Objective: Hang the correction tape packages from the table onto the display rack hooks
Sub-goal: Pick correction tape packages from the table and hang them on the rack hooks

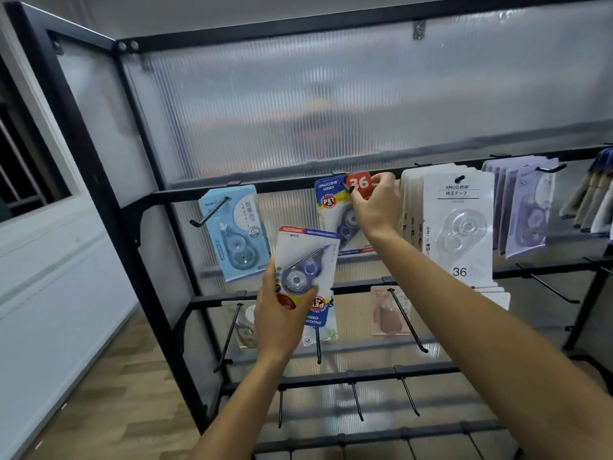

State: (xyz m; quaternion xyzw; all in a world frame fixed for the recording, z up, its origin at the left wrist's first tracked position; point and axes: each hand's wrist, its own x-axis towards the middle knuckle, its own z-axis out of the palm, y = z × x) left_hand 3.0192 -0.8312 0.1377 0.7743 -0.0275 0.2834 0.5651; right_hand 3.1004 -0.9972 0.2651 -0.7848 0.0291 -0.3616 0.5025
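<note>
Right hand (374, 207) pinching blue-and-red carded correction tape pkg (335, 207) on black wire hook (346, 187); at 7 o'clock, left hand (282, 313) gripping stacked blister-pack tape pkgs (306, 263).

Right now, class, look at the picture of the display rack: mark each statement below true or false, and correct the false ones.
1. The right hand holds a blue pack at a hook. True.
2. The left hand is empty. False: it holds packs.
3. The white packs hang right of the blue pack. True.
4. The light-blue pack lies on the floor. False: it hangs on the top rail.
5. Every lower hook is full. False: several are bare.
</note>
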